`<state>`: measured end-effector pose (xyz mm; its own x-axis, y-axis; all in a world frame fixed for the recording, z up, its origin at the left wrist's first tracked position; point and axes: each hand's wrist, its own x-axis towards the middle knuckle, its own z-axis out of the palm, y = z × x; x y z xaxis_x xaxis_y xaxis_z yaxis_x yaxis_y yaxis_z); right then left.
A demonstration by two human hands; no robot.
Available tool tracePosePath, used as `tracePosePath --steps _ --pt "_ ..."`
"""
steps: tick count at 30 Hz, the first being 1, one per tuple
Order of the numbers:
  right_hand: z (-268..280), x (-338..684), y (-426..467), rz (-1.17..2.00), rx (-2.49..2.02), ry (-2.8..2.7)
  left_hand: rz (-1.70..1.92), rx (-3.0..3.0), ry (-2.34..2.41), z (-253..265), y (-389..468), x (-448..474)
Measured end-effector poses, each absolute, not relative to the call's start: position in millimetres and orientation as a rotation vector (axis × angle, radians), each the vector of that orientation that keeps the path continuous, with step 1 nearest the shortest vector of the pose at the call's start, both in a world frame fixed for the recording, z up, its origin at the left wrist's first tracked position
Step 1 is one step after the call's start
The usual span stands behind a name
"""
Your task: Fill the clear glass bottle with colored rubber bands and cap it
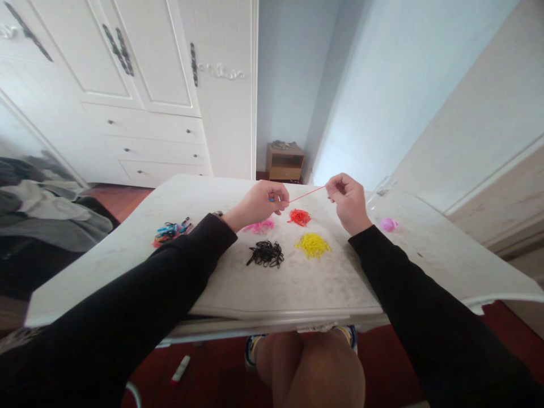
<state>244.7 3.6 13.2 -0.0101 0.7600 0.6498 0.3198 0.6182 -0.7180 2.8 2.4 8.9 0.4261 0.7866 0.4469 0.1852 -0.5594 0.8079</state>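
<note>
A person in black sleeves sits with bare knees at the near edge of a white, smudged table (272,294), a white tube with a red end (181,369) lying on the dark red floor below. Closest on the tabletop is a loose pile of small black loops (266,254), with a heap of bright yellow loops (313,245) just to its right. Farther back lie a multicoloured cluster (172,231) by the left sleeve, a pink pile (260,228) partly hidden by the left hand (260,203), and a red-orange pile of loops (300,217). Above these, the hands are apart, the left and right hand (346,199) each pinching one end of a thin red strand (306,194) drawn straight between them. A glossy pink-purple object (389,225) rests beyond the right sleeve. Behind the table stand a small brown wooden cabinet (285,171) and a white panelled wardrobe (229,119).
</note>
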Motion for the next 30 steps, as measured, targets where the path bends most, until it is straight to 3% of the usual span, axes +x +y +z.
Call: tracePosePath --steps 21,30 --pt "-3 275 20 0.791 -1.08 -2.115 1.198 1.75 0.83 -3 6 -2" --pt "-3 268 17 0.446 -1.113 -2.052 1.213 1.592 0.744 -5 4 -1"
